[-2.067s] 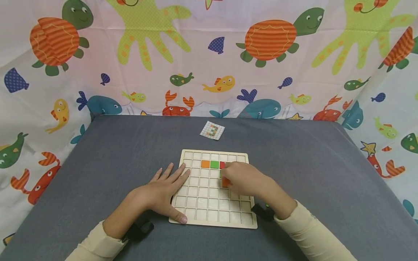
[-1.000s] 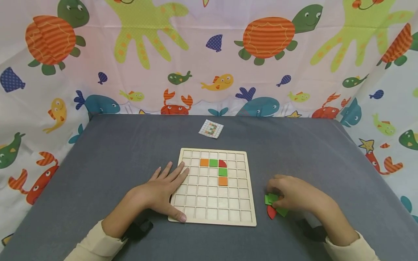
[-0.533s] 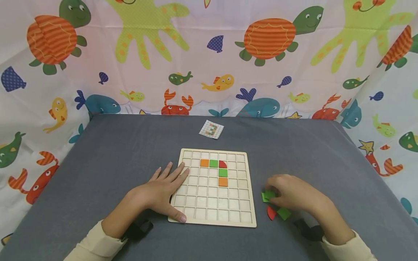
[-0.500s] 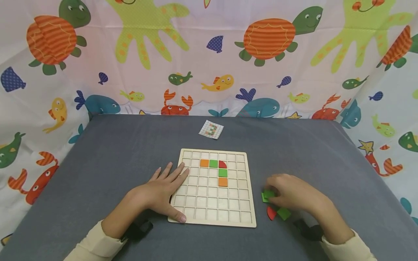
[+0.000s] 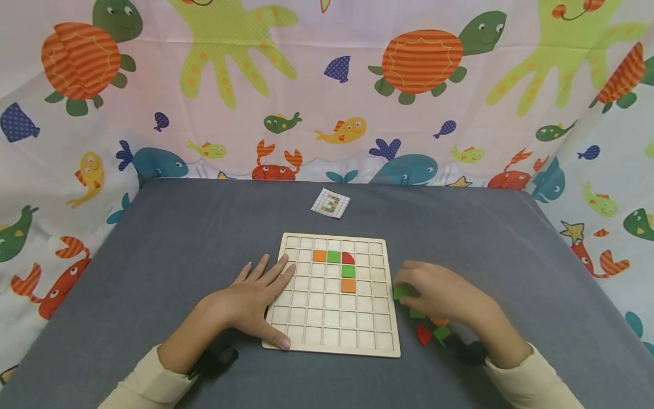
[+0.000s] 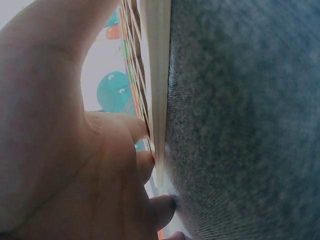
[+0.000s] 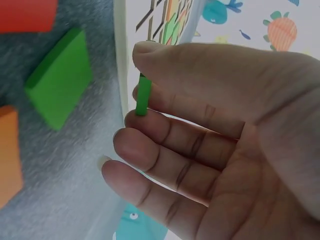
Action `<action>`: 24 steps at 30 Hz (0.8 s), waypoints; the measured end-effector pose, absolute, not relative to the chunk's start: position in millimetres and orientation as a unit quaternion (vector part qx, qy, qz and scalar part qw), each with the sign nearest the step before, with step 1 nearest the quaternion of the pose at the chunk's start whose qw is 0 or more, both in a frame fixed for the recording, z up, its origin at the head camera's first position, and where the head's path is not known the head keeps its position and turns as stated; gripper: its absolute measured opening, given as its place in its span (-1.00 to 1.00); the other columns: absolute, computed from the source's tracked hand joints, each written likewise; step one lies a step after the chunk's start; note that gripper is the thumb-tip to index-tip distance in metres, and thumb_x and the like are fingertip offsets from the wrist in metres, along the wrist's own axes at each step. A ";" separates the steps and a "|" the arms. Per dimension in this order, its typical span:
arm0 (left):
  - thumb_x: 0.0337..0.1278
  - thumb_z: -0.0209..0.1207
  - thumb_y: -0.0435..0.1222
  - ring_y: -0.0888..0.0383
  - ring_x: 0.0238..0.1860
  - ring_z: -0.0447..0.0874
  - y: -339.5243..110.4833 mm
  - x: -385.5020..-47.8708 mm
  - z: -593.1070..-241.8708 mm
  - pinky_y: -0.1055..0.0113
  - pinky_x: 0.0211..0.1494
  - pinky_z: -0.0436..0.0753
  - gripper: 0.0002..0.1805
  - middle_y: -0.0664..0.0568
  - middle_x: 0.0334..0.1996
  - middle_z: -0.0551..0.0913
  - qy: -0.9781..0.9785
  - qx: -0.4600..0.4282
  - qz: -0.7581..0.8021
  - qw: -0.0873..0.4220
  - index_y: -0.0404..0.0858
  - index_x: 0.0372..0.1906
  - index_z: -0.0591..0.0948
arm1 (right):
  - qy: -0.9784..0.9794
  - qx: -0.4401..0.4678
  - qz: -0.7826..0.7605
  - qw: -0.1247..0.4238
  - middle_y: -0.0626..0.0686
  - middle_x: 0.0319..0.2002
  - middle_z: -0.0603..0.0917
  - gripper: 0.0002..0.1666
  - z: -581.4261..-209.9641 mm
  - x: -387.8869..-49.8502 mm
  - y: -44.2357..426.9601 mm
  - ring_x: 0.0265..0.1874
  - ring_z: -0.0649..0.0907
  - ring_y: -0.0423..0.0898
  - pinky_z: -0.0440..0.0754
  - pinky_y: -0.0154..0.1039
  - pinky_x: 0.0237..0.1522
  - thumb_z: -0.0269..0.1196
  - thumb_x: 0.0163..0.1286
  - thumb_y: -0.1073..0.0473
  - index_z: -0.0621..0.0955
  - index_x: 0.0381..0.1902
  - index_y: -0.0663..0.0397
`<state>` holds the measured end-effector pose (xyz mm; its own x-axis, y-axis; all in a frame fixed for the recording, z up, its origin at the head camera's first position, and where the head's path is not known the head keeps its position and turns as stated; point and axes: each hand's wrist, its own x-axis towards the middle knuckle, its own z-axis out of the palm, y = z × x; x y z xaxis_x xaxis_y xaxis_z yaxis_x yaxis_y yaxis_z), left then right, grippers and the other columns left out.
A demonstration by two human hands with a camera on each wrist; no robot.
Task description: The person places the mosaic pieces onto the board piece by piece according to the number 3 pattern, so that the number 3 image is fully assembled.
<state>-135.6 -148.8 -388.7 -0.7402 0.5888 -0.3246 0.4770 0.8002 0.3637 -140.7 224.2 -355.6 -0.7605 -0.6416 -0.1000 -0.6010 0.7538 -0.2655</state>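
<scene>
In the head view a wooden grid board [image 5: 331, 347] holds an orange, a green and a red rounded tile [image 5: 348, 258] in one row, with a green and an orange tile [image 5: 348, 286] below the red one. The left hand [image 5: 250, 304] lies spread across the board's left edge, fingers and thumb on it. Just off the board's right edge, the right hand [image 5: 439, 292] pinches a green tile [image 5: 401, 292] between thumb and fingers; the right wrist view shows this green tile [image 7: 143, 95] edge-on, clear of the cloth.
Loose tiles lie right of the board: a red one [image 5: 423, 334], green ones [image 5: 441, 334] and an orange one [image 5: 439, 321] partly under the right hand. A small patterned card [image 5: 331, 203] lies behind the board on the grey cloth [image 5: 219, 227]. A printed curtain [image 5: 317, 68] hangs at the back.
The right hand has gone from the board to the loose tiles, then moved left and up towards the board with a green tile. An orange tile shows on the board where it was. The left hand stays put.
</scene>
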 end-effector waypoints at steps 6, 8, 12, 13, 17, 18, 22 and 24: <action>-0.36 0.32 0.53 -0.27 0.55 -0.43 -149.3 -134.8 -387.8 -0.32 0.45 -0.25 0.51 -0.06 0.62 -0.27 0.924 0.290 0.129 0.215 -0.13 0.64 -0.11 | 0.928 -0.347 -0.101 0.087 -0.16 -0.36 0.51 -0.78 -354.0 -145.0 210.2 -0.44 0.45 -0.26 0.50 -0.29 -0.39 0.51 0.18 0.22 0.72 -0.21 0.04; -0.36 0.32 0.52 -0.27 0.55 -0.43 -149.3 -134.5 -387.4 -0.32 0.45 -0.25 0.51 -0.07 0.62 -0.27 0.923 0.291 0.131 0.215 -0.13 0.64 -0.12 | 0.927 -0.351 -0.100 0.082 -0.16 -0.38 0.48 -0.80 -353.5 -146.3 205.3 -0.46 0.43 -0.25 0.47 -0.30 -0.41 0.51 0.18 0.22 0.71 -0.25 0.02; -0.35 0.32 0.52 -0.27 0.55 -0.44 -149.7 -134.0 -387.3 -0.32 0.45 -0.25 0.51 -0.07 0.62 -0.28 0.923 0.291 0.134 0.215 -0.13 0.64 -0.12 | 0.923 -0.362 -0.095 0.085 -0.12 -0.38 0.49 -0.81 -351.8 -149.1 195.8 -0.47 0.42 -0.23 0.45 -0.30 -0.42 0.50 0.18 0.25 0.69 -0.28 0.03; -0.35 0.32 0.52 -0.27 0.55 -0.44 -149.7 -133.8 -387.4 -0.32 0.45 -0.25 0.50 -0.07 0.62 -0.28 0.922 0.292 0.134 0.215 -0.13 0.64 -0.12 | 0.923 -0.363 -0.092 0.087 -0.11 -0.39 0.49 -0.82 -351.6 -150.0 193.4 -0.47 0.42 -0.22 0.45 -0.29 -0.42 0.49 0.18 0.25 0.69 -0.28 0.03; -0.34 0.32 0.52 -0.27 0.55 -0.45 -149.7 -133.8 -388.0 -0.32 0.45 -0.25 0.50 -0.07 0.62 -0.28 0.922 0.292 0.133 0.214 -0.12 0.64 -0.12 | 0.922 -0.368 -0.085 0.090 -0.10 -0.41 0.48 -0.84 -350.7 -153.4 185.2 -0.50 0.41 -0.20 0.45 -0.27 -0.43 0.47 0.18 0.29 0.69 -0.30 0.06; -0.33 0.31 0.52 -0.27 0.55 -0.45 -149.6 -133.8 -388.0 -0.32 0.45 -0.25 0.49 -0.06 0.62 -0.28 0.923 0.293 0.131 0.214 -0.12 0.64 -0.12 | 0.922 -0.368 -0.083 0.089 -0.10 -0.42 0.48 -0.85 -350.8 -154.4 183.5 -0.50 0.41 -0.20 0.45 -0.27 -0.43 0.46 0.18 0.29 0.69 -0.30 0.06; -0.32 0.31 0.51 -0.27 0.55 -0.45 -149.6 -134.6 -388.2 -0.32 0.45 -0.26 0.49 -0.07 0.62 -0.28 0.922 0.294 0.133 0.213 -0.13 0.64 -0.13 | 0.920 -0.374 -0.083 0.079 -0.10 -0.42 0.50 -0.86 -351.8 -157.3 176.7 -0.50 0.42 -0.20 0.47 -0.27 -0.42 0.46 0.17 0.28 0.70 -0.32 0.06; -0.32 0.32 0.50 -0.29 0.55 -0.44 -150.2 -134.5 -387.8 -0.33 0.44 -0.25 0.49 -0.08 0.62 -0.27 0.921 0.295 0.137 0.213 -0.15 0.64 -0.12 | 0.918 -0.380 -0.086 0.073 -0.09 -0.40 0.52 -0.86 -352.7 -158.2 173.3 -0.50 0.44 -0.21 0.50 -0.28 -0.41 0.47 0.17 0.26 0.70 -0.31 0.07</action>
<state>-134.5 -150.2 -387.8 -0.7354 0.6016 -0.3118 0.4851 0.7887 0.3777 -158.2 173.3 -352.7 -0.7004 -0.7104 -0.0694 -0.6851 0.6964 -0.2136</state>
